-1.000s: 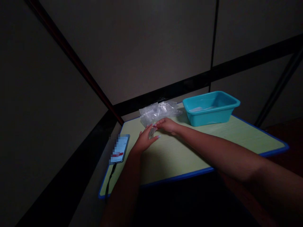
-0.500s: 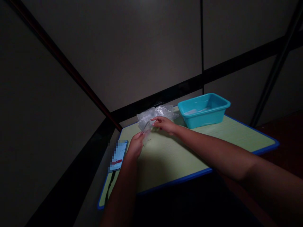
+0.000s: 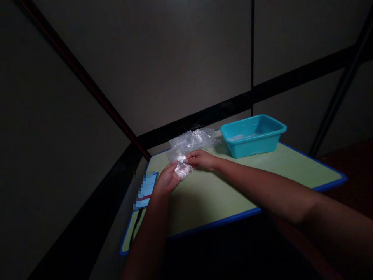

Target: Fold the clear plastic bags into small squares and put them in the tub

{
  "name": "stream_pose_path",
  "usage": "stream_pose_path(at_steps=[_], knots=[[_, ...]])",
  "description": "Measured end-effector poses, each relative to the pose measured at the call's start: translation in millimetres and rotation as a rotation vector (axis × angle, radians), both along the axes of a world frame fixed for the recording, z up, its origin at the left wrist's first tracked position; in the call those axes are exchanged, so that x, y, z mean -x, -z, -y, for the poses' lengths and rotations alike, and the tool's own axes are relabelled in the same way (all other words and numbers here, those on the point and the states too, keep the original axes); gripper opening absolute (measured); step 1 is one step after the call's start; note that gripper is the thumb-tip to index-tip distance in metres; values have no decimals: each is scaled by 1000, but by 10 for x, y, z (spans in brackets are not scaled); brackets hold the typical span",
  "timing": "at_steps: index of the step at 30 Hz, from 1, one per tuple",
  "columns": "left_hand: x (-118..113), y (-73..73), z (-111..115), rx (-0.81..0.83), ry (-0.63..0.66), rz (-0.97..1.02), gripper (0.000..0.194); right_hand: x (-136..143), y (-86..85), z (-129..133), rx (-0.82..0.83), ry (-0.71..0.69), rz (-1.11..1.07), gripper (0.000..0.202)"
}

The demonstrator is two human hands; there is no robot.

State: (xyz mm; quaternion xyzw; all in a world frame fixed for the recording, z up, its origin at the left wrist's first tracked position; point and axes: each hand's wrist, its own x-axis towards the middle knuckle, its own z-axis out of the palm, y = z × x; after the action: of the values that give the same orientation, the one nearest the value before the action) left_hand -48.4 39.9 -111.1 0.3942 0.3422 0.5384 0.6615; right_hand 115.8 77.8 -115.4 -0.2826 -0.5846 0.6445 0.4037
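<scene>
Between my hands, over the far left part of the table, is a small clear plastic bag point(image 3: 183, 172) that shines in the light. My left hand point(image 3: 167, 179) grips its left side, with the thumb on top. From the right, my right hand point(image 3: 200, 159) pinches the bag near its middle with thumb and fingertips. What the bag holds, if anything, I cannot make out. Just behind it lies a loose heap of clear plastic bags point(image 3: 194, 140).
A turquoise plastic basin point(image 3: 253, 147) with some pale pieces inside stands at the back right. The yellow-green table point(image 3: 215, 198) has a blue edge. At its left side lies a phone-like device point(image 3: 148, 186) with a lit screen and a black strap. A panelled wall point(image 3: 186, 70) rises behind.
The small bag has turned so its shiny face shows broadly. My right hand has come down slightly, from the bag's upper edge to its middle. The view has shifted a little.
</scene>
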Motion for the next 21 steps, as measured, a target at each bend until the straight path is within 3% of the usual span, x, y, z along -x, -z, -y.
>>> stream_pose_path(at_steps=[8,15,21], knots=[[-12,27,7,10,66,-47,24,11,5,17,-46,31,39,22],[55,0,17,146,-31,-141,22,-8,51,-54,-88,141,79,17],[85,25,-38,179,18,-183,40,-45,60,-50,-78,90,122,18]])
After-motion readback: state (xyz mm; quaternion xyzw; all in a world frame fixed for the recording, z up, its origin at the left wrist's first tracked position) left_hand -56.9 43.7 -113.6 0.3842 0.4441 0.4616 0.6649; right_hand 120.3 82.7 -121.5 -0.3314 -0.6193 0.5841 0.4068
